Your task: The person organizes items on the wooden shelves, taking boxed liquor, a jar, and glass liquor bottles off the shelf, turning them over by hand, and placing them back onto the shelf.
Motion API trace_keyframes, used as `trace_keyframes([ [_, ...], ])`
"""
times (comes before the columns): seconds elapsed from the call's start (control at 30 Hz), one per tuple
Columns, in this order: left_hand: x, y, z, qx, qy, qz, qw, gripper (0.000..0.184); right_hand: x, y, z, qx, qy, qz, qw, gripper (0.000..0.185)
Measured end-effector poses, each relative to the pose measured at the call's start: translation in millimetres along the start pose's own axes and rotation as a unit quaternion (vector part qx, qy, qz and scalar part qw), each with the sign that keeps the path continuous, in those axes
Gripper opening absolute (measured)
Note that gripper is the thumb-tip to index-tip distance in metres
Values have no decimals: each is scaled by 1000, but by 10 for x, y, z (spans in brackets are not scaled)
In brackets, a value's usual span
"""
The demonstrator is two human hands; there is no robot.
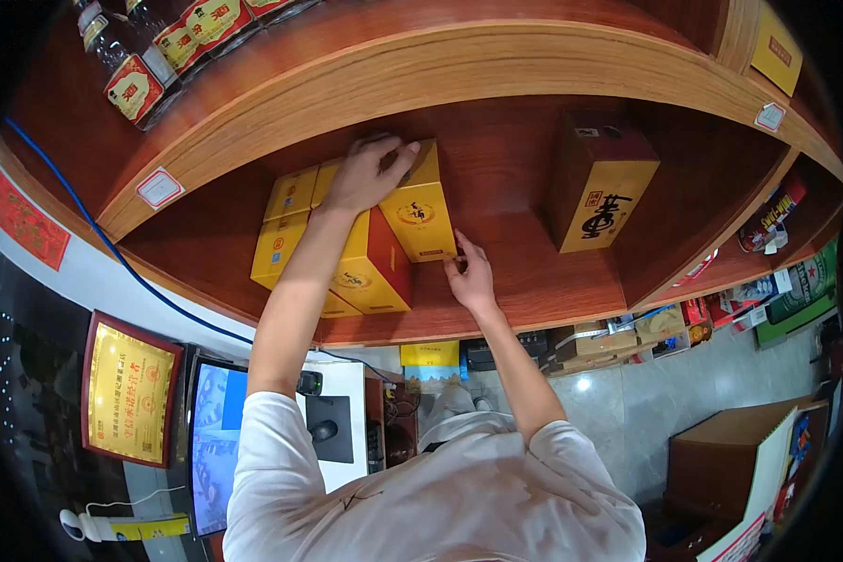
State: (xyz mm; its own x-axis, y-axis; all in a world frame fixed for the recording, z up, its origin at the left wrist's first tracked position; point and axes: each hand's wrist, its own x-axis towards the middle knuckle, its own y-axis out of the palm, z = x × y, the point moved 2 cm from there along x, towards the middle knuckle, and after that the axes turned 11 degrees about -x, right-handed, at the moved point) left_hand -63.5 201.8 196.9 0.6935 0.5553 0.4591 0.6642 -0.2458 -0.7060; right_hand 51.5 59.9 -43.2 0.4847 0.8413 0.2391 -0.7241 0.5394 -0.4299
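Observation:
A yellow liquor box [420,221] with dark lettering and a red side stands slightly askew on the wooden shelf. My left hand [373,174] lies over its top edge, fingers curled and partly hidden, thumb apart. At the box's lower right corner, my right hand [473,276] touches the edge between thumb and fingers. Several matching yellow boxes [286,245] are packed close on its left, one with a red side [387,262] facing right. Farther right on the same shelf stands a taller yellow box [611,204] with a dark red top and large black characters.
Bottles with red labels [136,89] line the upper shelf. A blue cable [112,245] runs down the left side. Below are a monitor [217,440], a mouse [324,431] on a black pad and a framed certificate [131,389]. An opened carton [726,459] sits on the floor, lower right.

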Motion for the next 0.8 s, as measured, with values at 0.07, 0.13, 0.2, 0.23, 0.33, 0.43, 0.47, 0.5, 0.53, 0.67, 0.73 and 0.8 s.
trace_keyframes([
  [0.07, -18, 22, 66, -1, 42, -31, 999, 42, -1, 11, 21, -3, 7, 0, 1000, 61],
  [0.13, -18, 3, 42, -8, 62, -39, 997, 38, 14, 31, 9, -17, -9, -13, 1000, 62],
  [0.2, -45, -15, 16, -23, 55, -25, 998, 34, -1, 30, -7, -18, -16, -24, 999, 61],
  [0.23, -79, -1, 26, -15, 58, -22, 998, 32, -3, 37, -4, -12, -17, -28, 999, 61],
  [0.33, -25, -24, -6, 3, 71, -7, 997, 21, 8, 28, 27, -2, -13, -35, 999, 59],
  [0.43, -38, -29, -127, -26, 47, 17, 998, 16, 12, 103, -27, 1, -17, -82, 996, 54],
  [0.47, -52, -15, -117, -24, 68, 19, 997, 15, 25, 148, -77, -10, -23, -103, 994, 53],
  [0.5, -55, -6, -108, -23, 91, 19, 995, 13, 52, 151, -63, -23, -31, -125, 991, 51],
  [0.53, -22, -4, -96, -23, 114, 16, 993, 12, 62, 157, -55, -35, -32, -146, 988, 48],
  [0.67, -57, -22, -13, -41, 81, 22, 996, 12, -34, 80, 39, -3, -10, -132, 991, 46],
  [0.73, -34, 5, 132, -16, 78, 7, 997, 13, 0, 247, -249, 128, 52, -142, 980, 40],
  [0.8, -81, 35, 172, -1, 67, -7, 998, 16, -180, 176, -330, 178, 84, -122, 973, 28],
])
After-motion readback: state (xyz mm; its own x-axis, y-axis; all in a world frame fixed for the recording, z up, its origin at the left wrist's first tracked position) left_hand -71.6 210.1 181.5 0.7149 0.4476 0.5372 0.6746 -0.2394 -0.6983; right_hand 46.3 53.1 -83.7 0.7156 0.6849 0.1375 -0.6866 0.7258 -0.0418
